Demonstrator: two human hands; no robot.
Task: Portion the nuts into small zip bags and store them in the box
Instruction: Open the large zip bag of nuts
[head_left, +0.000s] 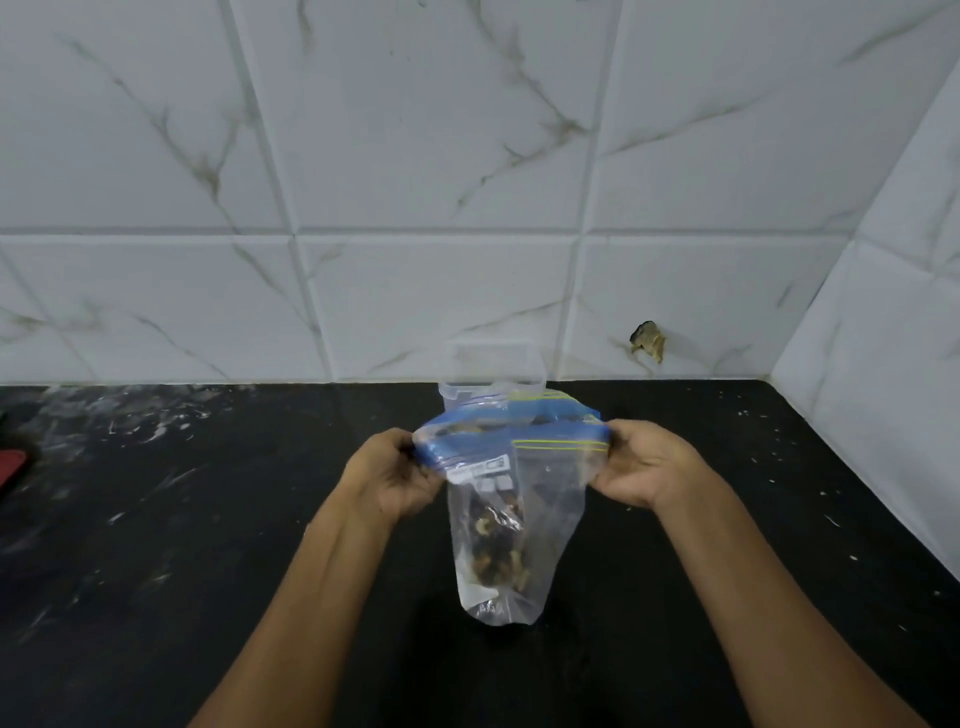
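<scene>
Pinching the blue zip edge of a clear zip bag (514, 519) at both ends, left hand (397, 475) and right hand (641, 467) each gripping a corner; dangling above the black table (156, 545), nuts (498, 556) gathering low inside; sitting just behind, a clear box (493, 366) against the marble-tiled wall (415, 156).
</scene>
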